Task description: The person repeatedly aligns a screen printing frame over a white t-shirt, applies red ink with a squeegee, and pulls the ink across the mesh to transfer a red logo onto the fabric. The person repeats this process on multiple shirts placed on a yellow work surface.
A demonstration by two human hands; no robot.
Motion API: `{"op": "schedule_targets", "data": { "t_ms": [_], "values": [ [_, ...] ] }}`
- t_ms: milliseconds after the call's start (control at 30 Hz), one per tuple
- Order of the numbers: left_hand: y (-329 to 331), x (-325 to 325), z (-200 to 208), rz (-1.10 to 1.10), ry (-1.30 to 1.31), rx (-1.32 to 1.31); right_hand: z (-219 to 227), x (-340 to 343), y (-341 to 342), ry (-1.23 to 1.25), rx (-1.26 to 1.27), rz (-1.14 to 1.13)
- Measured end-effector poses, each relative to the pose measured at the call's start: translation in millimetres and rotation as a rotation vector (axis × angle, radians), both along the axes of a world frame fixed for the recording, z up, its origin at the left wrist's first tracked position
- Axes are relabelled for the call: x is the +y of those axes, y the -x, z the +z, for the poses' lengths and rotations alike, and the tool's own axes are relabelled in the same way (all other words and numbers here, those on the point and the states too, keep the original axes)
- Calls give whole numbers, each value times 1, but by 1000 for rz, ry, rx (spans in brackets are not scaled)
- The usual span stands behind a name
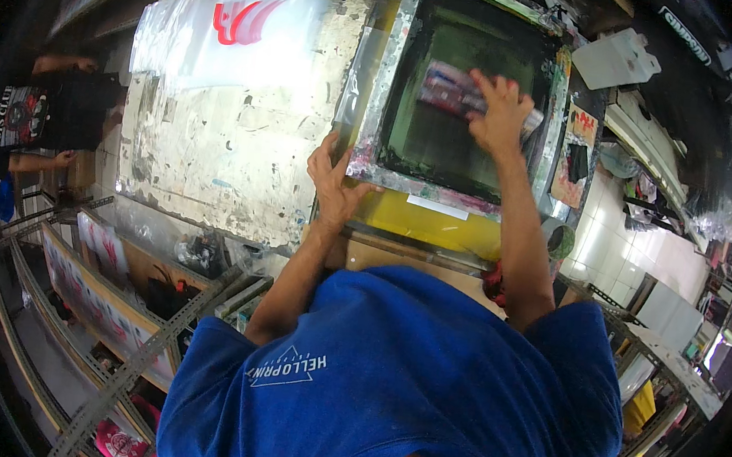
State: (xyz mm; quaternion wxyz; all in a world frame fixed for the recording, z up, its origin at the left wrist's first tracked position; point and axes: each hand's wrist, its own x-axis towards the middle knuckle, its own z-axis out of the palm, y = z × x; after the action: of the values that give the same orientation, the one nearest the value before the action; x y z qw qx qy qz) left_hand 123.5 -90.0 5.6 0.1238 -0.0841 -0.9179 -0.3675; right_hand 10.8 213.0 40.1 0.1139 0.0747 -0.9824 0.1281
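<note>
A screen printing frame (426, 184) with a dark mesh (443, 139) lies on a yellow base (436, 226) in front of me. My right hand (500, 114) is closed on a long, paint-stained squeegee (452, 90) over the mesh. Motion blurs the squeegee, and the hand covers part of it. At the near left corner of the frame is my left hand (335, 178), its fingers spread upward along the side and the thumb by the near edge. A small white strip (437, 207) sits along the frame's near edge.
Left of the frame, a glossy sheet with a red print (244, 26) lies on a paint-flecked board (234, 147). A person in a dark shirt (54, 114) is at the far left. Metal racks (109, 380) stand at the lower left. A white plastic container (616, 59) is at the upper right.
</note>
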Motion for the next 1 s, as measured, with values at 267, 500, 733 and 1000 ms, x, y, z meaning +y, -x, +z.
{"op": "schedule_targets", "data": {
  "t_ms": [267, 500, 733, 1000],
  "values": [
    [-3, -3, -4, -13, -51, 10, -9, 59, 155, -33, 186, 80],
    [-8, -4, -6, -2, -33, -37, 2, 75, 213, -5, 221, 61],
    [-9, 6, -6, 64, -201, -24, 39, 84, 153, 536, -52, -59],
    [27, 23, 77, 117, -277, 267, 166, 2, -60, 250, -84, 1]
  ]
}}
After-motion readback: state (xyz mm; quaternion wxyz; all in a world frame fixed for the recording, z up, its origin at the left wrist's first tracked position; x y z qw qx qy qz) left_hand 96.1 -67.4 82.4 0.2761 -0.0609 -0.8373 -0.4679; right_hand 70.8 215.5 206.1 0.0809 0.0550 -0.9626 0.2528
